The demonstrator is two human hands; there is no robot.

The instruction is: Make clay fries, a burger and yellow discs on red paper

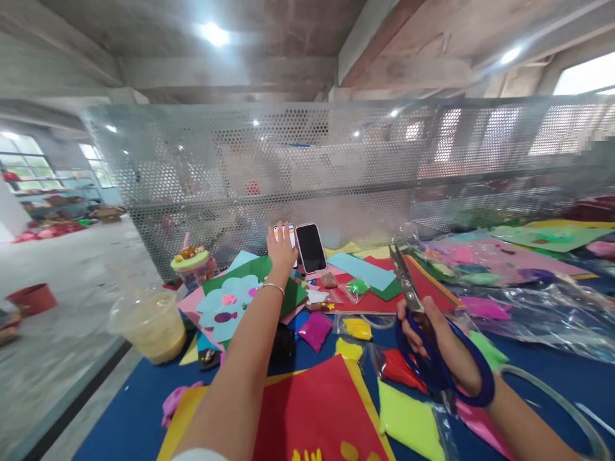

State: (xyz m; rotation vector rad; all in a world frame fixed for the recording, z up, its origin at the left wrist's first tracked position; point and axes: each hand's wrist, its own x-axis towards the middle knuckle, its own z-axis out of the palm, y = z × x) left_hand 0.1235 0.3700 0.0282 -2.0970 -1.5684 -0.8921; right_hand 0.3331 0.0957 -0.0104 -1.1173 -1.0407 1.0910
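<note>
My left hand (pixel 282 248) is stretched forward with its fingers spread over a phone with a lit screen (pixel 291 238), which leans against the metal screen. A second phone (pixel 311 248) with a dark display stands right beside it. Closed around a pair of scissors with big dark blue handles (pixel 473 358) is my right hand (pixel 437 330); the blades point up and away from me. Below my left forearm lies a red sheet (pixel 307 403) with yellow pieces (pixel 307 454) at its near edge. A light blue cloud-shaped cutout (pixel 225 306) is left of that arm.
A perforated metal screen (pixel 230 173) closes off the table's far side. Bags of coloured clay, such as a yellow-green one (pixel 410 419) and a red one (pixel 401 370), lie around my right hand. A plastic tub (pixel 151 326) and a lidded cup (pixel 189 262) stand at left.
</note>
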